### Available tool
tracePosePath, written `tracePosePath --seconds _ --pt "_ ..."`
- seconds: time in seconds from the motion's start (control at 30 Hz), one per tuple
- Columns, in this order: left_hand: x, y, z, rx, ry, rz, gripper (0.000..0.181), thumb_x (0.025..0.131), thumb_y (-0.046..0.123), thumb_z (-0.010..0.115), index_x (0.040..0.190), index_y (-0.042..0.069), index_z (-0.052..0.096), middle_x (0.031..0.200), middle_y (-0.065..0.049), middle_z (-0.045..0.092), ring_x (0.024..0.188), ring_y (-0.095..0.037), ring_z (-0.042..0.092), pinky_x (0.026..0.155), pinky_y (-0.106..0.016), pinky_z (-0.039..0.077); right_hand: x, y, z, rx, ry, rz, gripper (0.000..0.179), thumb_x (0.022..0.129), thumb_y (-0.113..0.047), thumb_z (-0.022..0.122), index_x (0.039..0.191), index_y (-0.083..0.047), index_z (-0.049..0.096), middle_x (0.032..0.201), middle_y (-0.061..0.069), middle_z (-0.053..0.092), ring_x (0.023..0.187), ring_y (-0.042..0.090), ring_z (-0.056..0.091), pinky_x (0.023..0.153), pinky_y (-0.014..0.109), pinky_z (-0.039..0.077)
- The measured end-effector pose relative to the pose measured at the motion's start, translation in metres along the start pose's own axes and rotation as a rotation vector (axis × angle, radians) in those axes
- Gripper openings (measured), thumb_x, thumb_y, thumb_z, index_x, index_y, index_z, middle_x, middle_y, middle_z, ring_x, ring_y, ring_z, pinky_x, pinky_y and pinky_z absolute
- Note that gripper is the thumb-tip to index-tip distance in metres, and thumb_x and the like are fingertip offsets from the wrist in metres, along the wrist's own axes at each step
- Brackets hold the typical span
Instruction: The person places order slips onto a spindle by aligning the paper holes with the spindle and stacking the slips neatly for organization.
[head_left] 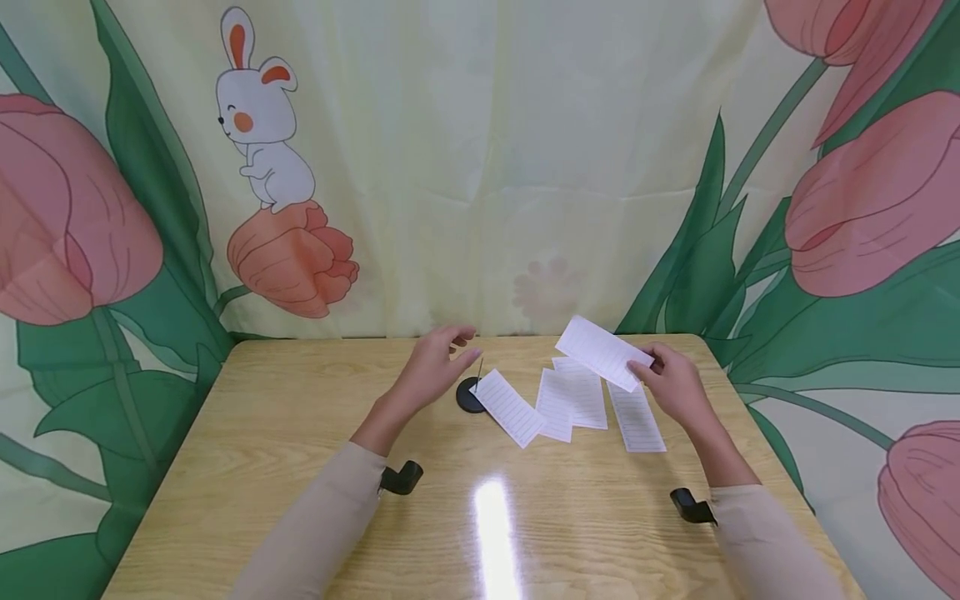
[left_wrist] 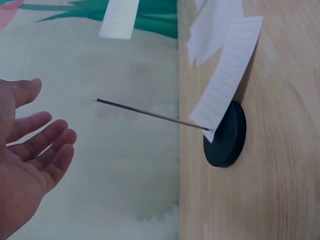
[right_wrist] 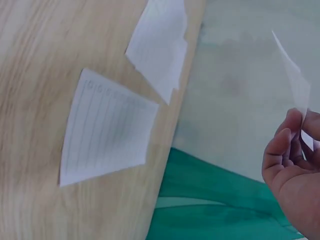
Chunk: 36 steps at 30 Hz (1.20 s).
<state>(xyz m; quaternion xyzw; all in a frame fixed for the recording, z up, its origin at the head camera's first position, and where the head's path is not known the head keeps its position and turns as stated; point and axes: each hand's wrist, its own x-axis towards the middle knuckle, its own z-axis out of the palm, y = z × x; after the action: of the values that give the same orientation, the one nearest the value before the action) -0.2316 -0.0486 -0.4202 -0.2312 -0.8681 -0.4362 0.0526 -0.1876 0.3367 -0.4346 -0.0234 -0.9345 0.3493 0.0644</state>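
Observation:
A paper spike with a round black base (head_left: 469,397) and a thin upright metal rod (left_wrist: 145,113) stands on the table. One lined paper slip (head_left: 510,408) is pierced by the rod and lies low, its corner against the base. My left hand (head_left: 435,364) is beside the rod's top, fingers loosely bent, with nothing in it; the left wrist view shows a gap between hand and rod. My right hand (head_left: 672,382) pinches another lined slip (head_left: 600,350) by its edge between thumb and fingers, raised above the table.
Several lined slips lie right of the spike, among them two overlapping ones (head_left: 581,396) and a single slip (head_left: 637,419) below my right hand. Behind the wooden table (head_left: 300,417) hangs a curtain (head_left: 450,167) printed with tulips and a rabbit.

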Motion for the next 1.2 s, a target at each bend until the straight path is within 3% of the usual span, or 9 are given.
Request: tracePosePath --seconds 0.3,0.57,0.93,1.2 --pt "0.012 0.005 0.006 -0.024 0.003 0.009 0.034 0.101 0.022 0.069 0.13 0.004 0.068 0.12 -0.012 0.072 0.111 -0.025 0.067 0.094 -0.043 0.056 0.001 -0.027 0.012 0.109 -0.019 -0.059 0.03 0.103 -0.018 0.066 0.123 0.004 0.064 0.101 0.02 0.067 0.078 0.019 0.057 0.063 0.021 0.049" --pt "0.024 0.008 0.018 -0.144 0.003 -0.027 0.025 0.101 0.018 0.067 0.12 0.003 0.072 0.106 -0.009 0.075 0.099 -0.022 0.07 0.088 -0.037 0.058 0.0 -0.046 0.025 0.203 -0.043 -0.101 0.028 0.101 -0.016 0.068 0.122 0.002 0.065 0.097 0.018 0.068 0.075 0.015 0.057 0.064 0.02 0.049" --pt "0.025 0.01 0.018 -0.204 0.017 -0.099 0.014 0.101 0.015 0.067 0.106 0.007 0.076 0.097 -0.006 0.075 0.089 -0.02 0.066 0.075 -0.03 0.054 -0.002 -0.072 0.042 0.29 -0.071 -0.124 0.024 0.1 -0.014 0.069 0.117 0.002 0.067 0.087 0.013 0.064 0.071 0.015 0.055 0.059 0.023 0.045" --pt "0.024 0.003 0.015 -0.223 0.017 -0.139 0.01 0.1 0.011 0.068 0.101 0.005 0.075 0.095 -0.009 0.073 0.086 -0.02 0.063 0.072 -0.027 0.051 -0.001 -0.072 0.057 0.335 -0.075 -0.124 0.022 0.099 -0.01 0.07 0.116 0.004 0.067 0.09 0.014 0.067 0.069 0.012 0.057 0.06 0.022 0.047"
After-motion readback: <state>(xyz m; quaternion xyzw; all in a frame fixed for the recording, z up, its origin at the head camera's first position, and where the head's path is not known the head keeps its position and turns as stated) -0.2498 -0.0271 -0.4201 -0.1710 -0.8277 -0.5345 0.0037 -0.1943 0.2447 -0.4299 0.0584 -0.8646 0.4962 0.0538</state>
